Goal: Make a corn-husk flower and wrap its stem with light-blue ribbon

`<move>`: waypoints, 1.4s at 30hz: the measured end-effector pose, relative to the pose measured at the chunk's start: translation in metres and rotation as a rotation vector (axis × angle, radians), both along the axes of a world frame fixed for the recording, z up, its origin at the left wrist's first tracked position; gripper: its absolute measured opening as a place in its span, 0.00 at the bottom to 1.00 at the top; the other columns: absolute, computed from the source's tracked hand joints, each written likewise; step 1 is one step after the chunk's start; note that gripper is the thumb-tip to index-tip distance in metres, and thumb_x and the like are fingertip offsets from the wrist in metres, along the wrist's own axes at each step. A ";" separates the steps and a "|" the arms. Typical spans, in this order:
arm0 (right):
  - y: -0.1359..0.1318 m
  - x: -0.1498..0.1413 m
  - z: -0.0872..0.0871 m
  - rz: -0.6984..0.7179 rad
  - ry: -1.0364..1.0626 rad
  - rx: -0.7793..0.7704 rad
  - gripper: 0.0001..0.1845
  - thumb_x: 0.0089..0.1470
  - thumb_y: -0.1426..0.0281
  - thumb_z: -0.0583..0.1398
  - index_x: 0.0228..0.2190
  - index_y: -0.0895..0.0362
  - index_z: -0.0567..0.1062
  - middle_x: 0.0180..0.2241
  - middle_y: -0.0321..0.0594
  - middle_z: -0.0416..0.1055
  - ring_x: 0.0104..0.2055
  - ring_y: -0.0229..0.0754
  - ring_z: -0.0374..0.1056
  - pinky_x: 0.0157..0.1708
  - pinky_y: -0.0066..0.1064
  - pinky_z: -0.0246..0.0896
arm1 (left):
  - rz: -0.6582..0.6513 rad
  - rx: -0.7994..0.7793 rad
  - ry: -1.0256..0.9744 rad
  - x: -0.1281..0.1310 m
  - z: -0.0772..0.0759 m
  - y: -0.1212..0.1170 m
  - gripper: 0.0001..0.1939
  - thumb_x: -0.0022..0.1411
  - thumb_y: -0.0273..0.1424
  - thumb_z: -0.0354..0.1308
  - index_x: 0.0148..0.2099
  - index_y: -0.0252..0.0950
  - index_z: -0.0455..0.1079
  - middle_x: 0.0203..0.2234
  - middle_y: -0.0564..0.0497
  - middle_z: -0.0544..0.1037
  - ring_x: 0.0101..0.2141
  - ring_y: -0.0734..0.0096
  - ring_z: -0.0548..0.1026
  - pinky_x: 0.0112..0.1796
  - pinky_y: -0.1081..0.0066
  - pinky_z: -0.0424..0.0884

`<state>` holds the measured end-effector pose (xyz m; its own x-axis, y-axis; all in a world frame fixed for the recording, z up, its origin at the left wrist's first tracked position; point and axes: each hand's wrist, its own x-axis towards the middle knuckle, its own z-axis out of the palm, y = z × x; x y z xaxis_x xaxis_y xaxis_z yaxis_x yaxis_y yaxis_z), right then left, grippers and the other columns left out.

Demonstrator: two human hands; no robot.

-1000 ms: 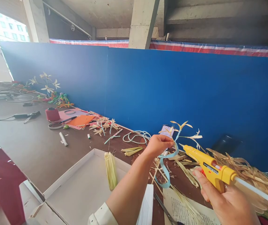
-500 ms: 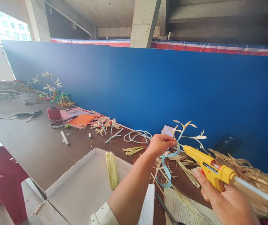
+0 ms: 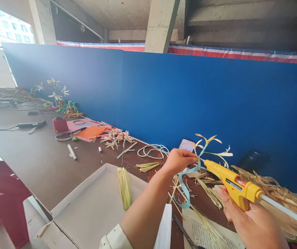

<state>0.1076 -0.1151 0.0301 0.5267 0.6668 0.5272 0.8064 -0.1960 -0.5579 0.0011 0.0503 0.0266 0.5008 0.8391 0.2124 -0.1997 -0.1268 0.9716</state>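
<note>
My left hand [image 3: 181, 160] pinches the stem of a corn-husk flower [image 3: 207, 141] whose pale petals spread above and to the right. Light blue tape [image 3: 186, 193] wraps the stem and hangs in a loose curl below my fingers. In my right hand [image 3: 249, 218] is a yellow hot glue gun [image 3: 232, 181], my fingers closed around its handle. Its nozzle points left and meets or nearly meets the stem beside my left fingertips. A white glue stick [image 3: 285, 209] juts out of the gun's rear.
A white box lid [image 3: 81, 204] with a husk bundle [image 3: 124, 188] lies left of my forearm. Behind my hands a phone [image 3: 186, 145] leans on the blue partition [image 3: 215, 97]. Dried husks [image 3: 272, 186] lie at right; scissors [image 3: 183, 230] and printed paper [image 3: 202, 226] are in front.
The flower has turned slightly, its petals shifting a little to the right. Both hands and the glue gun have barely moved.
</note>
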 end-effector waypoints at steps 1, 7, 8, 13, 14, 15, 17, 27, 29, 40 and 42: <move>0.000 0.001 0.000 0.013 0.001 -0.005 0.21 0.48 0.48 0.55 0.29 0.52 0.74 0.19 0.40 0.68 0.29 0.52 0.69 0.28 0.38 0.62 | 0.001 0.000 0.004 0.000 0.000 0.000 0.10 0.50 0.29 0.62 0.36 0.32 0.77 0.23 0.52 0.75 0.20 0.83 0.65 0.28 0.77 0.66; 0.001 0.010 -0.002 0.050 -0.018 -0.049 0.21 0.47 0.49 0.56 0.30 0.52 0.75 0.19 0.40 0.69 0.28 0.52 0.70 0.27 0.38 0.63 | -0.001 0.030 0.016 0.000 -0.001 0.002 0.10 0.50 0.30 0.62 0.36 0.33 0.77 0.23 0.52 0.75 0.22 0.82 0.66 0.29 0.77 0.66; 0.001 0.011 -0.002 0.053 -0.024 -0.049 0.21 0.47 0.49 0.56 0.30 0.52 0.75 0.20 0.40 0.69 0.28 0.52 0.70 0.28 0.38 0.63 | -0.001 0.035 0.016 0.000 -0.002 0.002 0.10 0.50 0.31 0.63 0.36 0.34 0.77 0.24 0.52 0.75 0.22 0.82 0.66 0.29 0.77 0.66; 0.001 0.005 -0.002 0.032 -0.008 -0.031 0.23 0.48 0.48 0.56 0.33 0.53 0.75 0.21 0.41 0.70 0.31 0.53 0.70 0.29 0.39 0.63 | -0.009 0.041 0.006 0.001 -0.004 0.003 0.10 0.50 0.31 0.63 0.37 0.34 0.77 0.24 0.52 0.76 0.23 0.82 0.66 0.30 0.77 0.66; 0.001 0.002 -0.001 0.023 -0.003 -0.028 0.23 0.48 0.48 0.55 0.33 0.53 0.75 0.22 0.41 0.70 0.30 0.53 0.70 0.29 0.38 0.63 | -0.011 0.039 0.004 0.001 -0.004 0.003 0.10 0.50 0.31 0.63 0.37 0.34 0.77 0.24 0.52 0.75 0.22 0.82 0.66 0.30 0.77 0.66; 0.000 0.000 -0.001 0.013 0.002 -0.021 0.23 0.48 0.48 0.54 0.34 0.53 0.74 0.22 0.41 0.71 0.31 0.53 0.70 0.29 0.38 0.63 | -0.013 0.039 0.002 0.000 -0.003 0.003 0.10 0.50 0.31 0.63 0.37 0.34 0.77 0.24 0.52 0.75 0.22 0.82 0.65 0.29 0.77 0.66; -0.001 -0.005 0.001 0.005 0.006 -0.003 0.24 0.49 0.48 0.54 0.34 0.53 0.74 0.23 0.42 0.71 0.32 0.53 0.70 0.30 0.39 0.63 | -0.018 0.043 0.000 0.000 -0.003 0.002 0.10 0.50 0.31 0.63 0.36 0.34 0.77 0.24 0.52 0.75 0.22 0.83 0.65 0.29 0.78 0.65; -0.002 -0.006 0.002 0.012 -0.008 0.008 0.23 0.49 0.48 0.54 0.35 0.52 0.74 0.25 0.43 0.72 0.35 0.55 0.71 0.33 0.39 0.64 | -0.021 0.050 0.017 0.000 -0.003 0.002 0.11 0.49 0.32 0.63 0.37 0.34 0.77 0.24 0.53 0.75 0.22 0.82 0.65 0.30 0.77 0.65; -0.002 -0.003 0.000 0.018 -0.010 0.007 0.23 0.49 0.48 0.54 0.35 0.52 0.74 0.25 0.43 0.72 0.35 0.55 0.71 0.33 0.39 0.64 | -0.021 0.054 0.014 0.000 -0.003 0.002 0.11 0.49 0.32 0.62 0.37 0.34 0.77 0.23 0.53 0.75 0.22 0.83 0.64 0.29 0.77 0.64; -0.001 -0.005 0.000 0.018 -0.011 0.005 0.24 0.48 0.47 0.54 0.35 0.52 0.74 0.24 0.41 0.71 0.31 0.52 0.70 0.29 0.38 0.63 | -0.019 0.072 0.040 -0.001 -0.004 0.003 0.13 0.49 0.34 0.62 0.37 0.34 0.77 0.23 0.53 0.74 0.21 0.83 0.62 0.28 0.76 0.63; -0.002 -0.006 0.001 0.018 -0.013 -0.004 0.24 0.47 0.47 0.55 0.34 0.52 0.74 0.23 0.41 0.71 0.31 0.52 0.70 0.28 0.38 0.63 | -0.012 0.073 0.036 -0.001 -0.004 0.003 0.12 0.49 0.34 0.62 0.37 0.34 0.77 0.23 0.53 0.74 0.21 0.83 0.62 0.28 0.77 0.63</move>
<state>0.1020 -0.1170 0.0308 0.5078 0.6781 0.5314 0.8171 -0.1836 -0.5465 0.0005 0.0536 0.0226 0.5193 0.8158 0.2547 -0.1671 -0.1954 0.9664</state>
